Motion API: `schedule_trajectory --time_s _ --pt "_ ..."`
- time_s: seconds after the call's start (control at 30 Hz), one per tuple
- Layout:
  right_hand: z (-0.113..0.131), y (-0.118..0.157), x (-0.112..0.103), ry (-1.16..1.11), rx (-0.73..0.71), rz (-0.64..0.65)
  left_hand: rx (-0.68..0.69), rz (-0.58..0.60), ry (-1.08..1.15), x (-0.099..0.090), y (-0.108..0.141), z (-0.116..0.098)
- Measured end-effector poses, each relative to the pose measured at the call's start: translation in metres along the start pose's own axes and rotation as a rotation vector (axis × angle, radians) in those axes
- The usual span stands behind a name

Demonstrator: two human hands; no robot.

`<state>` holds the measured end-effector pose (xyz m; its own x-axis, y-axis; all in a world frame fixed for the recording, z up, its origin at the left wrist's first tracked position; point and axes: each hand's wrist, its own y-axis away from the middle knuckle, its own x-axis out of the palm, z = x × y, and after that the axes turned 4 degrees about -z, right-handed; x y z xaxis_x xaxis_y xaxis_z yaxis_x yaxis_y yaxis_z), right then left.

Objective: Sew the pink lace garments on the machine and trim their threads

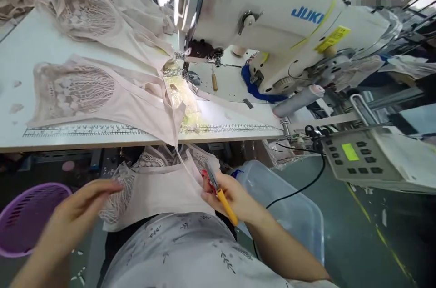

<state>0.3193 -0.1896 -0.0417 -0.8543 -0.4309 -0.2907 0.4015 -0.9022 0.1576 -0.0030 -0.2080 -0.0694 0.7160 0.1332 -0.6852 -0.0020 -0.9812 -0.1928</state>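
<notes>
A pale pink bra-like garment (158, 190) with lace panels lies across my lap below the table edge. My right hand (226, 195) is closed around small scissors (227, 206), which have an orange handle and metal blades. Something red shows at the fingers of that hand. The blades point up beside a narrow strap hanging from the table. At the other side, my left hand (80, 206) reaches over the garment's lace edge, fingers stretched out and its fingertips slightly blurred. A second lace garment (85, 88) is spread on the table, its narrow end hanging over the edge.
A white sewing machine (265, 15) stands over the table (20, 111), which has a printed ruler along its front. More garments (91, 6) are heaped at the back left. A purple basket (34, 220) sits low left, a clear plastic bin (289, 206) low right, beside a control panel (361, 154).
</notes>
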Motion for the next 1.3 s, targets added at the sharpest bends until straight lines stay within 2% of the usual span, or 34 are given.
schedule_trajectory --time_s 0.03,0.1,0.17,0.23,0.3,0.43,0.6,0.7,0.77,0.83,1.07,1.2,1.3 --pt "-0.001 0.003 0.003 0.018 -0.021 -0.008 0.052 0.04 0.082 0.016 -0.006 -0.011" --pt "-0.004 0.008 0.008 0.005 -0.077 -0.013 0.222 0.028 0.233 0.049 -0.02 -0.036" --pt "-0.009 0.014 0.013 -0.084 -0.108 -0.01 0.305 0.148 0.335 0.078 -0.031 -0.058" --pt "-0.014 0.02 0.017 -0.187 -0.093 -0.025 0.273 0.285 0.398 0.098 -0.035 -0.075" --pt "-0.018 0.025 0.017 -0.236 -0.063 -0.043 0.166 0.368 0.477 0.106 -0.034 -0.084" --pt "-0.018 0.023 -0.004 -0.15 -0.046 0.077 -0.086 0.403 0.721 0.098 -0.03 -0.084" --pt "-0.002 -0.008 -0.053 0.292 -0.023 0.318 -0.321 0.478 0.932 0.083 -0.025 -0.075" --pt "0.011 -0.031 -0.069 0.553 0.05 0.543 -0.31 0.49 0.84 0.08 -0.023 -0.073" --pt "0.02 -0.045 -0.071 0.66 0.11 0.67 -0.262 0.476 0.729 0.08 -0.023 -0.072" --pt "0.029 -0.056 -0.067 0.737 0.141 0.742 -0.221 0.472 0.665 0.08 -0.023 -0.071" --pt "0.046 -0.075 -0.052 0.803 0.052 0.758 -0.117 0.474 0.616 0.082 -0.024 -0.068" --pt "0.045 -0.078 -0.049 0.782 0.036 0.757 -0.115 0.475 0.621 0.081 -0.025 -0.066" --pt "0.04 -0.078 -0.052 0.735 0.036 0.706 -0.109 0.474 0.639 0.078 -0.026 -0.065"
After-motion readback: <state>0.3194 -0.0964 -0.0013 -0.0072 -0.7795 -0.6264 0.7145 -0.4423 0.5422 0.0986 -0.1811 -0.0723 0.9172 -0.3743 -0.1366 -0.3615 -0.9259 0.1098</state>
